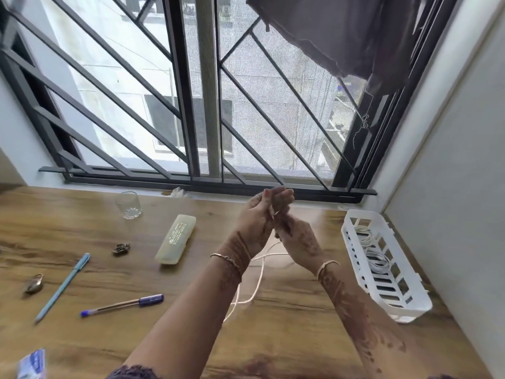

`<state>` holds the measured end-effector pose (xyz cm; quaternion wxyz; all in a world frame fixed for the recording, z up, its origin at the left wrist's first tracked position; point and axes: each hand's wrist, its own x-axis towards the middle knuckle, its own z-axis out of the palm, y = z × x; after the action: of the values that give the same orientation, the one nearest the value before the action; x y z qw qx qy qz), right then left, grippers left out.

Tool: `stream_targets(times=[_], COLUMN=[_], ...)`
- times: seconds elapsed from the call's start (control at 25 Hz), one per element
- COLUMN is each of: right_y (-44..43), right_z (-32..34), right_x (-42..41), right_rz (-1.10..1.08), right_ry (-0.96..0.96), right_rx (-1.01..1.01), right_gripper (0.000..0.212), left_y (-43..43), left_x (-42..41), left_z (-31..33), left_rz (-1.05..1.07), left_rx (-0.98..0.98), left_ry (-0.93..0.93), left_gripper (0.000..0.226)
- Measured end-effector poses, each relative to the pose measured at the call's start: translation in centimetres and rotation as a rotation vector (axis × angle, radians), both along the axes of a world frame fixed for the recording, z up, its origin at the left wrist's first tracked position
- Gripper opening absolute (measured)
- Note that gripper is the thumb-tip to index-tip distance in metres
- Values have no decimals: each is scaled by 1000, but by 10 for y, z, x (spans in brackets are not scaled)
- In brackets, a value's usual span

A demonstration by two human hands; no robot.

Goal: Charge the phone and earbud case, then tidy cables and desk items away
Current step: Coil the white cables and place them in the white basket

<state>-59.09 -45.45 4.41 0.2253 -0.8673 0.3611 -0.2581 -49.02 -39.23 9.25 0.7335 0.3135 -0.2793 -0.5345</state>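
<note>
Tidying approx. half done: two coiled cables in basket point(352, 236), left hand point(254, 222) & right hand point(297, 236) closed, prob. winding white cable point(261, 272); pens point(123, 305), case point(176, 239) still out.

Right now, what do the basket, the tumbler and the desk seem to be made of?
The basket looks like white moulded plastic: slotted walls, even matte colour. The tumbler seems clear glass: the desk shows through it, with a thick patterned base. The desk shows brown wood grain with a smooth finish; solid wood or laminate cannot be told.

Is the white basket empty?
No. Coiled white cables lie inside the basket.
</note>
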Motion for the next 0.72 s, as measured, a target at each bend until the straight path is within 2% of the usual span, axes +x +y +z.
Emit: stream_targets(times=[0.08,0.24,0.36,0.4,0.48,0.56,0.64,0.72], right_y=[6,8,5,3,-4,-9,-14,-15], right_z=[6,20,26,26,26,30,34,44], right_x=[-4,-14,-14,-12,-8,-6,-4,-4], right_rz=[56,100,124,117,87,85,88,79], right_ry=[-83,23,67,71,23,8,-16,-119], right_rx=[118,289,348,325,308,280,281,318], right_gripper=[18,37,67,65,37,24,21,18], left_y=[-2,-6,-8,-8,-6,-3,2,9], left_x=[6,9,17,21,25,26,24,23], left_z=[0,-9,-23,-28,-34,-33,-26,-19], left_rz=[25,54,187,216,215,192,114,35], left_rx=[3,60,85,114,176,212,243,274], left_ry=[-6,-136,-425,-550,-786,-919,-872,-805], left_gripper=[30,28,23,22,22,24,24,27])
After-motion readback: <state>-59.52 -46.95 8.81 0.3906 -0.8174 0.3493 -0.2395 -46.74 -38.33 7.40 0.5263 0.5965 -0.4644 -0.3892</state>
